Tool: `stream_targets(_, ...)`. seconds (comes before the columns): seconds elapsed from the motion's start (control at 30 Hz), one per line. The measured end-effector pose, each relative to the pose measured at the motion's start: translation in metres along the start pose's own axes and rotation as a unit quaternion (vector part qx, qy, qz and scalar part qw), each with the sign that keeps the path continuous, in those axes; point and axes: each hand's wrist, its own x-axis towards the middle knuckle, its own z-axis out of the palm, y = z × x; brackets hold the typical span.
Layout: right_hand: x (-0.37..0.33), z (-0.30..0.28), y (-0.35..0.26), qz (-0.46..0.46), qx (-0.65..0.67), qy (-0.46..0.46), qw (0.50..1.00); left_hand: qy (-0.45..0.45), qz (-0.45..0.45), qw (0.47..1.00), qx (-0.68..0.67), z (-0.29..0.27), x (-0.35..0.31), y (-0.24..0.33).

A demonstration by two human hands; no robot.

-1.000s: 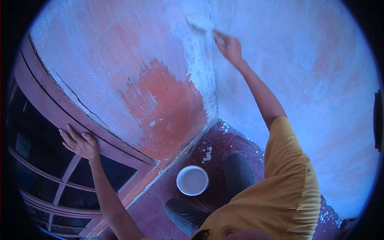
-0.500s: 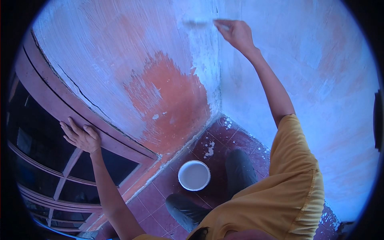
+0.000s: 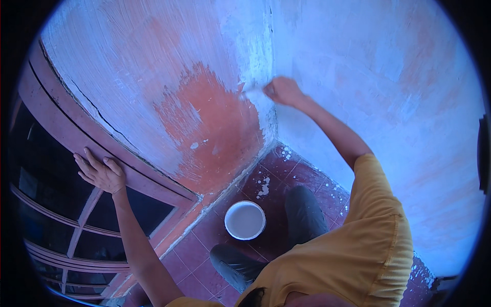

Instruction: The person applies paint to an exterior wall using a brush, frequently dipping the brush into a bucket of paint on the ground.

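My right hand (image 3: 284,91) is closed around a paintbrush (image 3: 251,93), blurred by motion, at the corner where two walls meet. The brush reaches left toward the wall, beside the edge of a bare orange-red patch (image 3: 217,120) ringed by streaky whitish paint. My left hand (image 3: 101,171) rests with fingers spread on the pinkish-brown window frame (image 3: 148,176), holding nothing. Below, between my legs, a round white bucket (image 3: 245,220) of pale paint stands on the floor.
Dark red floor tiles (image 3: 194,261) carry white paint splatters (image 3: 263,187) near the corner. Dark glass panes (image 3: 51,163) lie below my left hand. On the right, the wall (image 3: 358,77) is covered in patchy whitish paint. A crack runs along the window frame.
My right hand has moved the paintbrush down along the corner, from high on the wall to beside the orange-red patch. My left hand stays on the window frame.
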Motion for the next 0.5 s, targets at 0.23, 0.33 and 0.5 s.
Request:
stream_targets(0.23,0.06,-0.119,-0.039,0.001,0.063,0.303,0.951,0.019,0.006,1.0,-0.007,0.0,0.002,0.0)
stream_targets(0.33,0.05,-0.081,-0.042,0.016,0.099,0.335,0.937,0.014,0.002,1.0,-0.013,0.003,0.002,0.002)
stream_targets(0.5,-0.035,0.051,-0.043,0.049,0.101,0.148,0.983,0.024,0.009,1.0,-0.018,0.003,0.0,-0.004)
